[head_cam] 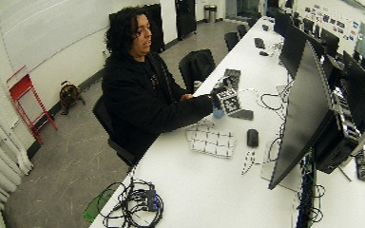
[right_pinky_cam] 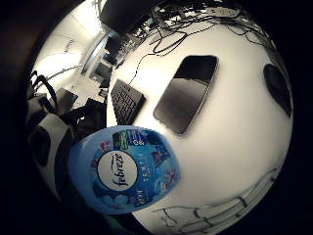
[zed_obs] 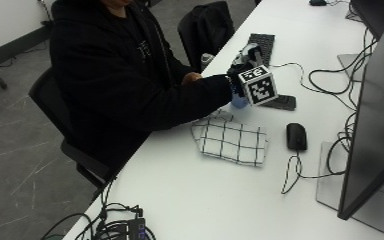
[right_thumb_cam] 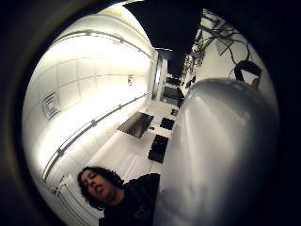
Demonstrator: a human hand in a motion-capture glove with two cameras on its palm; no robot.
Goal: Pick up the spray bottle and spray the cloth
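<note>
Blue and plastic, the Febreze spray bottle [right_pinky_cam: 124, 169] is held up off the white worktop [zed_obs: 198, 190], right of centre in the upper half of the outside view, with its white trigger head [zed_obs: 248, 52] uppermost. The gloved right hand [zed_obs: 240, 82] grips it around the body, fingers curled round the bottle; only the blue base [zed_obs: 238, 103] shows below the hand. In the thumb-side palm view the bottle's pale upper part [right_thumb_cam: 216, 155] fills the frame's right half, close to the palm.

Just below the bottle in the outside view, near the frame's centre, the white cloth [zed_obs: 230, 141] with a black grid pattern lies flat on the worktop, apart from the bottle. A black mouse [zed_obs: 296, 136] sits just to the right of the cloth. A dark phone [right_pinky_cam: 187, 93] lies flat on the worktop beside the hand, and a black keyboard [zed_obs: 264, 44] lies farther up the frame. A monitor [zed_obs: 372, 120] stands along the right edge.
</note>
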